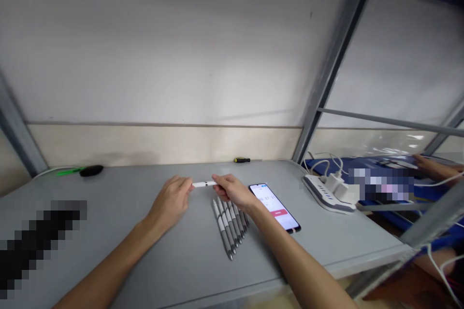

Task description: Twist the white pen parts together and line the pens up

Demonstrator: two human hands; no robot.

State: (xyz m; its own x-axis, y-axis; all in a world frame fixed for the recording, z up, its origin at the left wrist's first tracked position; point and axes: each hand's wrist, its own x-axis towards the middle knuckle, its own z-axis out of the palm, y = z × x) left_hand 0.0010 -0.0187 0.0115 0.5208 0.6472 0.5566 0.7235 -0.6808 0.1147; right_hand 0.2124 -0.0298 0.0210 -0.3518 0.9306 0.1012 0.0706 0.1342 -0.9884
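Between my two hands a white pen (200,185) with a dark band at its middle is held level above the grey table (145,270). The fingers of my left hand (174,199) are closed around its left end. My right hand (232,190) pinches the right end between thumb and fingers. Below my right hand lies a row of several white and grey pens (225,227), side by side with their grey grips and tips toward me. My right hand and forearm hide part of this row.
Right of my forearm lies a lit phone (277,207) showing a timer. Farther right is a power strip (326,195) with plugs and cables. A yellow-black screwdriver (242,160) and a black-green object (91,170) lie near the wall. Another person's arm (435,168) shows beyond the metal post (339,67).
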